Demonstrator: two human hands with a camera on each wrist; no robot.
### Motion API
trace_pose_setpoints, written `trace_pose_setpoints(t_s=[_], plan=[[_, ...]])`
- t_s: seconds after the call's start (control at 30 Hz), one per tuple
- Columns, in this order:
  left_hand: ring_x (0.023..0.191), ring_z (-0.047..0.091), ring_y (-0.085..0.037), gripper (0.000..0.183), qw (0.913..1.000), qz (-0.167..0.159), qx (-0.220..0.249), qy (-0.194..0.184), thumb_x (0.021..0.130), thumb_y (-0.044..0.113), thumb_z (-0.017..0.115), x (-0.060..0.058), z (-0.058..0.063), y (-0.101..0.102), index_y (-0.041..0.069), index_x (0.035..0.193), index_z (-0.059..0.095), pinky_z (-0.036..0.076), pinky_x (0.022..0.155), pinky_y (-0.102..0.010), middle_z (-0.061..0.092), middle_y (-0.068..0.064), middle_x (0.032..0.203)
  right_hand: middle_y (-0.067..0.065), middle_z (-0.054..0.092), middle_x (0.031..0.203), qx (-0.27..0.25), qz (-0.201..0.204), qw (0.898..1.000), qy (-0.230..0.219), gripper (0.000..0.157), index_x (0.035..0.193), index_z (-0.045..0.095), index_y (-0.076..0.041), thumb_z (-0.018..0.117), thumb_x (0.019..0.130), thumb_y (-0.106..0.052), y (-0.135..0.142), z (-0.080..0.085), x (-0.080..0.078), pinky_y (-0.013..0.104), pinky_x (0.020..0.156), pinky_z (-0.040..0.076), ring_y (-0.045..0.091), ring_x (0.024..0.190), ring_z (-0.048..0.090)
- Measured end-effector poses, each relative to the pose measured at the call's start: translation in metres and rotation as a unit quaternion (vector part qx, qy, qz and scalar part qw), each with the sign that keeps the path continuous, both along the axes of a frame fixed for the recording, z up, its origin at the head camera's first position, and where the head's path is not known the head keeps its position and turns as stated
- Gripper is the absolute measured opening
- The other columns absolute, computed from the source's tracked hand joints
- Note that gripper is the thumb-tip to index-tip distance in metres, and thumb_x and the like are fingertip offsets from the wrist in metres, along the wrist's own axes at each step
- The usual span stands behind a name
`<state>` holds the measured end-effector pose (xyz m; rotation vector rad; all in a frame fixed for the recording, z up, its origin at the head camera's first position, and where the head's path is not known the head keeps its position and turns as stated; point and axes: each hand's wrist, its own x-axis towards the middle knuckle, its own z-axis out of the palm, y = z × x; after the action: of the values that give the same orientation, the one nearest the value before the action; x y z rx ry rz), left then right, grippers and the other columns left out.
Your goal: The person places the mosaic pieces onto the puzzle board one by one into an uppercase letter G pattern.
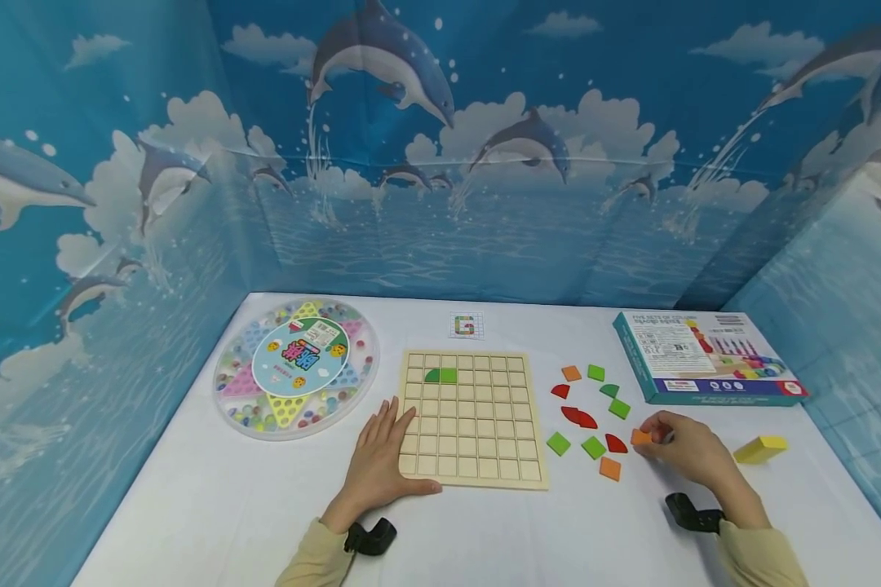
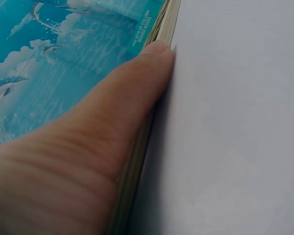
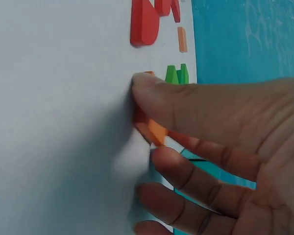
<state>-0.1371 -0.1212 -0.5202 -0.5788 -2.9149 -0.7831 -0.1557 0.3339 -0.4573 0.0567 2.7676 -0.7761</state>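
Blue dolphin-print curtain across the upper half of the frame, behind a white-clothed table. At left, a round Chinese checkers set; at right, a bead-game box with a yellow block below. At centre, a gridded wooden board with 1 green fan-shaped tile and 1 green square tile side by side in the 2nd row from the top. Just above the board, a small pattern card with a printed G.

At lower right, an orange square tile, beside a scatter of loose green, orange and red tiles. Pinched between thumb and fingertip of the right hand. At lower centre, left hand on the board's lower left corner, with fingers spread and thumb stretched along the near edge.

Step in hand, by judgement: picking up a loose tile. Next move probably calling for a steady lift, a carry leftward, and a turn to line up with a grid cell.

Equal-sided tile, so no clear long axis. Broad face upward, with a free side towards the left of the frame; in the right wrist view, partly hidden by the thumb, with the lower edge slanting down to the right. Lifted clear or touching the cloth: cannot tell.
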Motion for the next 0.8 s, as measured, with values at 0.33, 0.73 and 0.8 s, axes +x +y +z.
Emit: trace_pose_setpoints(t_s=[0.33,0.73,0.8], plan=[[0.143,0.005,-0.03,0.118,1.0,-0.001,0.008,-0.003,0.06,0.069,0.075,0.001,0.0,0.0,0.006,0.149,0.028,0.007,0.112,-0.045,0.014,-0.02,0.155,0.006,0.058,0.083,0.0,-0.012,0.999,0.038,0.026,0.092,0.062,-0.006,0.077,0.08,-0.024,-0.005,-0.005,0.002,0.032,0.061,0.043,0.024,0.075,0.049],[0.142,0.006,-0.031,0.118,1.0,-0.002,0.006,-0.001,0.06,0.069,0.075,0.001,0.001,0.0,0.006,0.149,0.029,0.008,0.112,-0.046,0.015,-0.021,0.154,0.001,0.064,0.08,-0.018,0.021,0.988,0.151,0.019,0.095,0.069,-0.006,0.075,0.083,-0.019,-0.048,0.009,-0.015,0.03,0.054,0.043,0.019,0.069,0.053],[0.142,0.007,-0.031,0.118,0.9999,-0.001,0.011,0.001,0.06,0.068,0.075,0.001,0.001,0.0,0.006,0.149,0.029,0.008,0.112,-0.046,0.015,-0.021,0.154,-0.001,0.063,0.078,-0.02,0.029,0.987,0.159,0.018,0.095,0.07,-0.008,0.074,0.084,-0.022,-0.061,0.009,-0.02,0.03,0.052,0.042,0.018,0.066,0.052]])
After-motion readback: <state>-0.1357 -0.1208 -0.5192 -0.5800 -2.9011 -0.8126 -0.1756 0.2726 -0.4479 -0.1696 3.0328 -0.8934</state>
